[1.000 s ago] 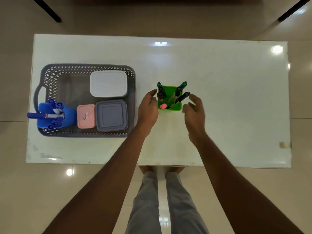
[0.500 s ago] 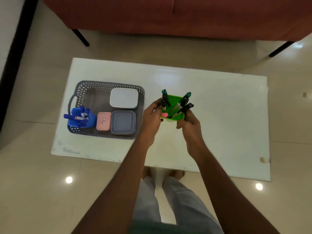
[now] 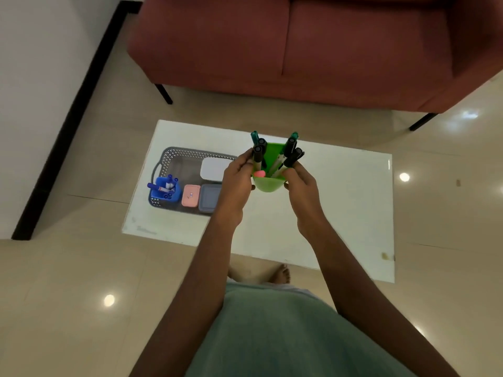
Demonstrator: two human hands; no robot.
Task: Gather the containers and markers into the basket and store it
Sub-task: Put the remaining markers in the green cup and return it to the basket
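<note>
A green cup [image 3: 268, 183] full of several dark markers [image 3: 291, 155] is lifted above the white table [image 3: 340, 208]. My left hand [image 3: 236, 180] grips its left side and my right hand [image 3: 302, 183] grips its right side. The grey basket [image 3: 174, 156] stands on the table's left part. Inside it are a blue cup of blue markers [image 3: 166, 190], a pink box [image 3: 191, 195], a grey-lidded box [image 3: 209, 197] and a white-lidded box [image 3: 213, 168], partly hidden by my left hand.
A red sofa [image 3: 299, 44] on black legs stands beyond the table. A white wall with black skirting [image 3: 68, 118] runs along the left. The tiled floor surrounds the table; my bare foot [image 3: 280, 273] shows near its front edge.
Both hands closed on the green cup and raised it off the table. The view pulled back and up, and the sofa came into sight.
</note>
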